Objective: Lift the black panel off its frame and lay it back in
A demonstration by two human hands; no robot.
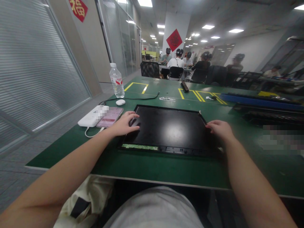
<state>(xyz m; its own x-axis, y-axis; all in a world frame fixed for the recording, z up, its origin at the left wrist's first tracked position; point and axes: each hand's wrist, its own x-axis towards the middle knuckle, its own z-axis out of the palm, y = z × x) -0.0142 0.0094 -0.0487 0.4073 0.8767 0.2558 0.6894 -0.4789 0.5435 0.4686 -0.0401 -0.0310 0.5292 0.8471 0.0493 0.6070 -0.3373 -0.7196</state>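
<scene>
Pale shirt [154, 209], then black panel [171, 126], long axis crosswise, green strip [140, 147] nearside

Green table [166, 169] with yellow tape [181, 94]
A black screen [161, 123] lies flat; left of it are a phone [114, 114], a white power bank [88, 118] and a small white case [120, 102], with a water bottle [117, 85] upright just behind the case.
</scene>
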